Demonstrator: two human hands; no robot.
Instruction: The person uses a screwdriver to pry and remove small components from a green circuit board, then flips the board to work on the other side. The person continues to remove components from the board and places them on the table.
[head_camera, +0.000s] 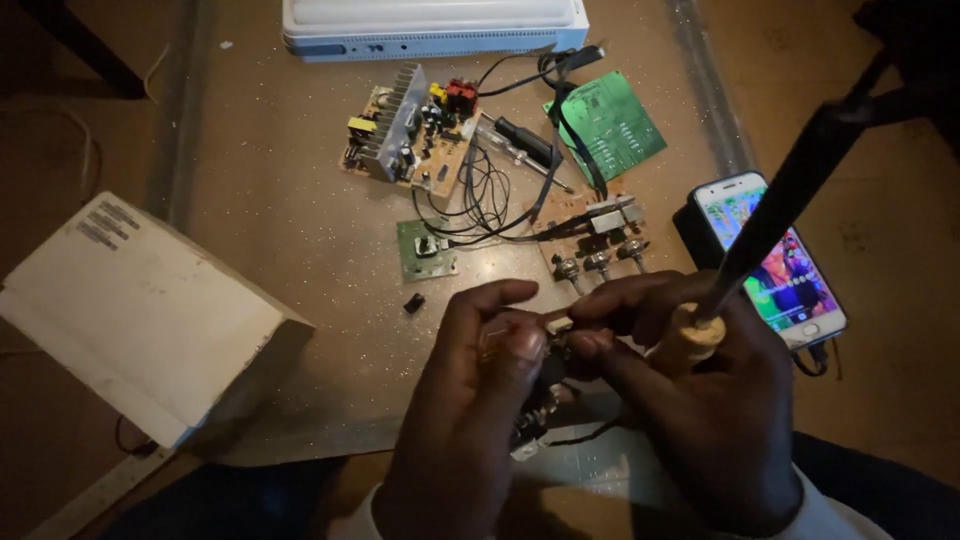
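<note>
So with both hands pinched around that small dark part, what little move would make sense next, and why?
Probably bring the tool's tip down to the small dark electronic part. The left hand and right hand pinch it together, while the long dark tool with a pale wooden handle rests in the right hand, its shaft pointing up and away. The tip itself is hidden.

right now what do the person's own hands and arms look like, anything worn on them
Both hands are bare: no gloves, rings or watch visible. The left hand and right hand each end in a pale, whitish sleeve cuff at the bottom edge of the view. Forearms are out of frame.
</note>
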